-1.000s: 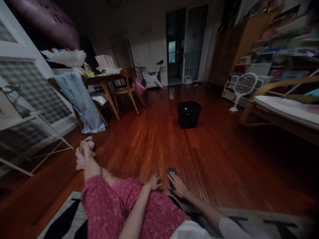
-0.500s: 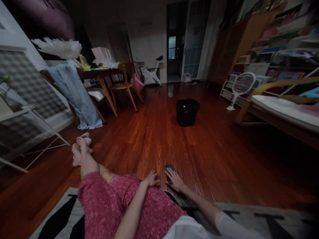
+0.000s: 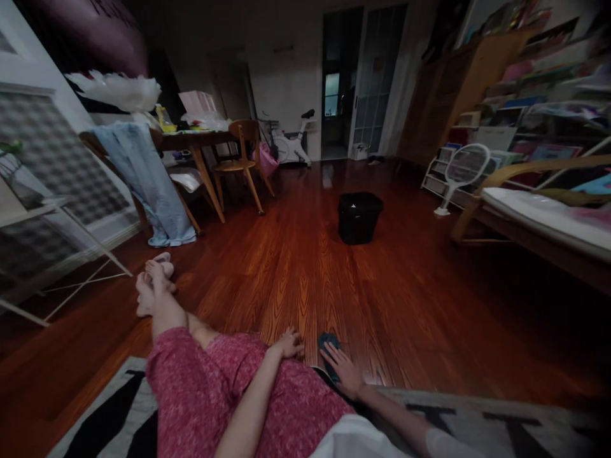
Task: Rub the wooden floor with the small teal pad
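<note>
My right hand (image 3: pixel 345 371) lies flat with its fingers stretched out over a small dark blue-green cloth (image 3: pixel 328 340) on the reddish wooden floor (image 3: pixel 286 273). The cloth's far end shows beyond my fingertips; its near part is under the hand. Beside my hip, my left hand (image 3: pixel 288 343) rests at the edge of my pink-red trousers (image 3: pixel 200 388), fingers loosely apart and holding nothing. My legs stretch out to the left, with bare feet (image 3: pixel 149 286) next to a pale pink slipper (image 3: pixel 165 262).
A black lidded bin (image 3: pixel 359 218) stands ahead on the floor. To the left are a chair draped with jeans (image 3: pixel 138 178), a table and a wooden chair (image 3: pixel 244 156). A white racket-shaped stand (image 3: pixel 465 166) and a wooden daybed (image 3: pixel 520 226) are at right. A patterned rug (image 3: pixel 102 407) lies beneath me.
My right hand and the cloth under it have slid back across the floor, closer to my body. My left hand stays by my hip. The view has shifted slightly.
</note>
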